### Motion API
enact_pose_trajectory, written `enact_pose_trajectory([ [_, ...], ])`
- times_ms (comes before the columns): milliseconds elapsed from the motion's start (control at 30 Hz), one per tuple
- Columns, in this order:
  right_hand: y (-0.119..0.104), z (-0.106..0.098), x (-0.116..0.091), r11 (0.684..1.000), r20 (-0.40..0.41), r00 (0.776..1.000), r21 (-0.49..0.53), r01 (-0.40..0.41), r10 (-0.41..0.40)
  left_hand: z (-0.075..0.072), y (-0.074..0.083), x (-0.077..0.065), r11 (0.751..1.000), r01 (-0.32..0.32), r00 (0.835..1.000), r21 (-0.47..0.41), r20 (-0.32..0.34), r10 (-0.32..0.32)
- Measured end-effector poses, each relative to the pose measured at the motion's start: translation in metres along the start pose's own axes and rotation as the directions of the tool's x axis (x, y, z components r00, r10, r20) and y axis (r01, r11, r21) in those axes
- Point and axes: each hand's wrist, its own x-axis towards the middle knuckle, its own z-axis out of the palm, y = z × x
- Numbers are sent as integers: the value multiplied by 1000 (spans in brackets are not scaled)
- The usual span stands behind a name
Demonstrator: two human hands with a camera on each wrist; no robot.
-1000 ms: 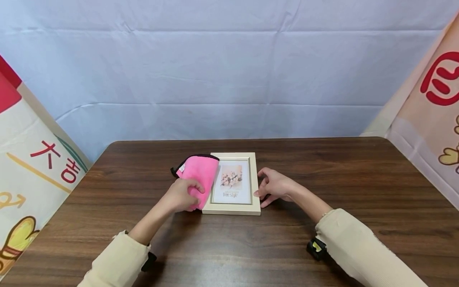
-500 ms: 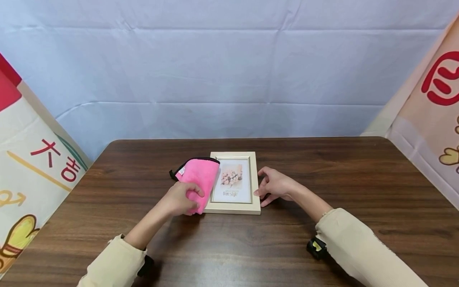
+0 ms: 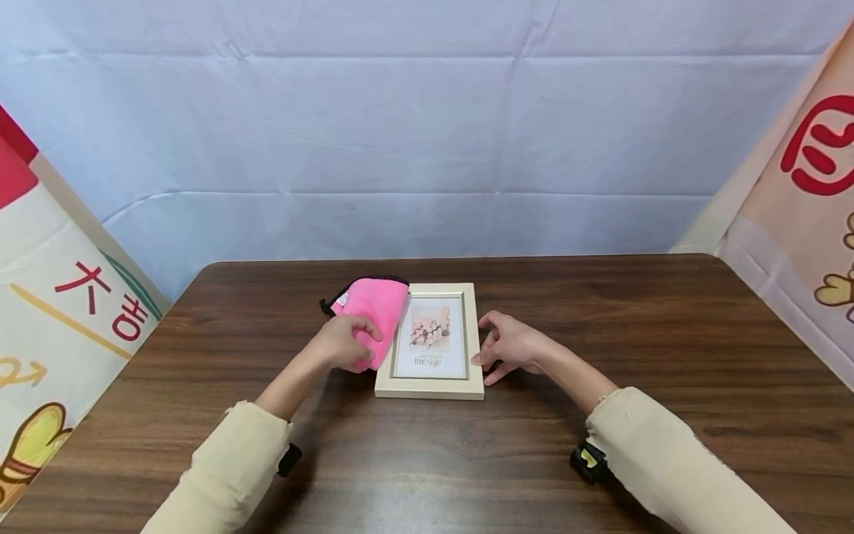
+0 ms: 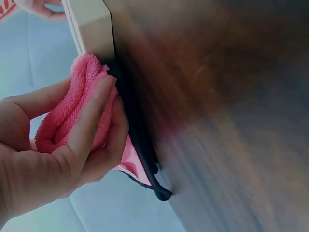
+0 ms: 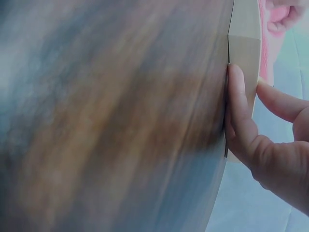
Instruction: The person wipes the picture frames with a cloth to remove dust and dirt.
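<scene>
A cream picture frame point(image 3: 440, 390) lies face up on the table, a flower print behind its pane. My left hand point(image 3: 339, 343) grips a folded pink cloth point(image 3: 379, 300) with black edging, which covers the frame's left side and upper left corner. In the left wrist view, the cloth point(image 4: 58, 125) is bunched between thumb and fingers, right at the frame's end point(image 4: 94, 29). My right hand point(image 3: 517, 345) holds the frame's right edge. The right wrist view shows fingers along the frame's side point(image 5: 244, 53) and the thumb at its top edge.
The dark wooden table point(image 3: 634, 319) extends around the frame on all sides. A pale blue cloth backdrop point(image 3: 427, 133) hangs behind it. Printed banners hang at the left point(image 3: 60, 245) and right point(image 3: 794, 245).
My left hand has slid the pink cloth slightly towards me, then away along the frame's left side, baring the lower left corner. The right hand and the frame have stayed in place.
</scene>
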Motion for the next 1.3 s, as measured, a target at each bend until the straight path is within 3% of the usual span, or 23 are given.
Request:
enact_pose_trajectory([
  [433,-1,1,1,1000,5,1000,-5,-2,2,-5,5,31,999,30,998,-30,-48,-32],
  [667,0,1,1,1000,9,1000,-1,4,-4,-5,6,36,999,42,997,-31,-69,-44],
  [933,-1,0,-1,1000,9,1000,-4,10,-10,-5,6,28,997,33,998,-66,-42,-36],
  [1300,0,0,0,1000,2,1000,-5,12,-12,2,1,-5,1000,12,1000,1,-11,-12],
])
